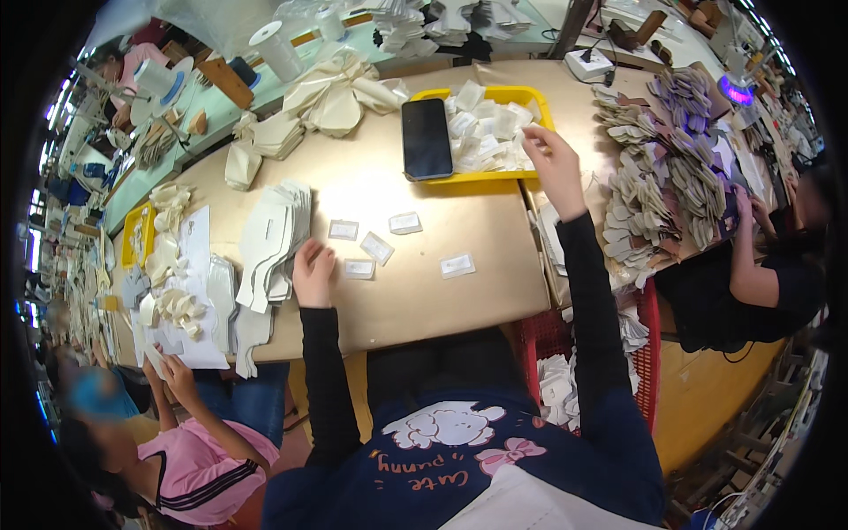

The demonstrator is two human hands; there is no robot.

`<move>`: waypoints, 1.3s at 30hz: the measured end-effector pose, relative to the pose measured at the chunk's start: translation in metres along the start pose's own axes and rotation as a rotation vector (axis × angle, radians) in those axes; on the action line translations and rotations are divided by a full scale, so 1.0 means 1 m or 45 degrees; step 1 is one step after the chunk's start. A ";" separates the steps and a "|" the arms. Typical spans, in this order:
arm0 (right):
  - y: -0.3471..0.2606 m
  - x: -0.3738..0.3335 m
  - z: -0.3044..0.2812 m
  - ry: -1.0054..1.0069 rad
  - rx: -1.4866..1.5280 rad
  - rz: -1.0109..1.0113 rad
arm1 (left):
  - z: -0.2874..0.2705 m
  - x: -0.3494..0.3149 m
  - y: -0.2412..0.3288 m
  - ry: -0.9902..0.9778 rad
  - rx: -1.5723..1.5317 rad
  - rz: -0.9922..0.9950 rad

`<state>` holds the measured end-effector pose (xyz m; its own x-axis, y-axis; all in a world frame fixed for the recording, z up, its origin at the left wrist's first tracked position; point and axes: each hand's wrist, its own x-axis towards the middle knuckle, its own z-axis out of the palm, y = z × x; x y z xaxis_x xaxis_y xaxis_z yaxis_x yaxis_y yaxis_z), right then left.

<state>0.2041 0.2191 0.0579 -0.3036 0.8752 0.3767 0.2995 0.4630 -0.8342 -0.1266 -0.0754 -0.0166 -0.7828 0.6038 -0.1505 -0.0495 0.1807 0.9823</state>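
My right hand point(556, 172) is at the right edge of a yellow tray point(546, 110), thumb and fingertips brought together. Whatever they pinch is too small to make out. Small whitish packets point(490, 128) fill the tray, and a black phone point(427, 137) lies across its left end. My left hand point(314, 276) hovers with loosely curled fingers and nothing visible in them, just right of a fanned stack of white cut pieces point(274, 230). Several flat labelled packets lie between my hands; one packet point(458, 265) is apart to the right.
Stacked beige and grey pieces point(640, 194) cover the table's right side. A red basket point(649, 353) with white pieces stands below the front edge. Cream pieces point(340, 88) lie at the back left. Co-workers sit on both sides, one in a pink shirt point(208, 477) at left.
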 end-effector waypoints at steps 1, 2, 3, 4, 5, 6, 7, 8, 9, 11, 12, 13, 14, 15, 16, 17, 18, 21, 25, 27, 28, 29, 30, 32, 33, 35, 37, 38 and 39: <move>0.013 0.021 0.010 0.055 -0.128 -0.033 | -0.006 -0.008 0.001 0.042 0.142 0.037; 0.026 0.037 0.018 0.111 -0.246 -0.087 | -0.011 -0.015 0.003 0.027 0.180 0.113; 0.038 0.048 0.026 0.119 -0.348 -0.133 | -0.014 -0.024 0.003 0.040 0.133 0.124; 0.047 0.057 0.032 0.125 -0.455 -0.152 | -0.015 -0.032 0.004 0.076 0.082 0.129; 0.052 0.063 0.036 0.102 -0.587 -0.064 | -0.017 -0.039 0.006 0.098 0.089 0.095; 0.055 0.066 0.037 0.109 -0.456 -0.041 | -0.018 -0.045 0.009 0.110 0.084 0.094; 0.055 0.067 0.037 0.088 -0.349 0.082 | -0.019 -0.047 0.012 0.120 0.069 0.113; 0.052 0.064 0.036 0.066 -0.237 0.205 | -0.020 -0.050 0.016 0.103 0.082 0.110; 0.047 0.065 0.035 0.157 -0.102 0.143 | -0.017 -0.048 0.020 0.082 0.078 0.138; 0.035 0.056 0.028 0.246 -0.068 0.089 | -0.013 -0.051 0.027 0.025 0.088 0.127; 0.029 0.050 0.024 0.293 -0.061 0.052 | -0.009 -0.053 0.029 0.005 0.069 0.134; 0.024 0.044 0.018 0.265 -0.045 0.081 | -0.004 -0.056 0.032 -0.014 0.050 0.136; 0.019 0.040 0.015 0.238 0.107 0.097 | 0.004 -0.059 0.035 -0.032 0.036 0.119; 0.015 0.036 0.012 0.215 0.239 0.113 | 0.012 -0.062 0.038 -0.106 0.018 0.179; 0.011 0.032 0.010 0.188 0.364 0.135 | 0.023 -0.063 0.043 -0.178 0.002 0.225; 0.008 0.029 0.007 0.162 0.311 0.132 | 0.035 -0.064 0.049 -0.234 -0.009 0.219; 0.006 0.027 0.004 0.134 0.252 0.133 | 0.049 -0.067 0.056 -0.309 -0.063 0.279; -0.001 0.026 0.002 0.067 0.235 0.129 | 0.105 -0.062 0.085 -0.505 0.148 0.492; -0.009 0.018 0.002 0.036 0.349 0.116 | 0.205 -0.024 0.121 -0.610 0.291 1.168; -0.010 0.008 0.003 0.050 0.447 0.116 | 0.241 -0.001 0.130 -0.579 0.440 1.251; -0.009 0.002 0.004 0.078 0.532 0.133 | 0.255 0.008 0.132 -0.575 0.539 1.309; -0.008 -0.003 0.005 0.095 0.602 0.147 | 0.262 0.015 0.132 -0.643 0.585 1.219; -0.007 -0.008 0.006 0.106 0.685 0.146 | 0.265 0.020 0.132 -0.742 0.664 1.095; -0.004 -0.013 0.009 0.219 0.720 0.153 | 0.273 0.023 0.132 -0.799 0.590 0.932; -0.002 -0.017 0.010 0.255 0.734 0.176 | 0.271 0.016 0.128 -0.757 0.437 0.890; 0.001 -0.022 0.014 0.311 0.788 0.181 | 0.268 0.002 0.120 -0.770 0.097 0.725; 0.002 -0.026 0.020 0.267 0.797 0.197 | 0.261 -0.008 0.114 -0.812 0.147 0.628; 0.003 -0.027 0.022 0.243 0.810 0.187 | 0.258 -0.010 0.111 -0.830 0.124 0.629; 0.003 -0.027 0.023 0.244 0.704 0.160 | 0.255 -0.009 0.110 -0.825 0.128 0.465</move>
<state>0.1920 0.1939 0.0359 -0.1123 0.9520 0.2847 -0.2084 0.2576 -0.9435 0.0331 0.1370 0.0643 -0.2153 0.9694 0.1176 0.2246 -0.0680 0.9721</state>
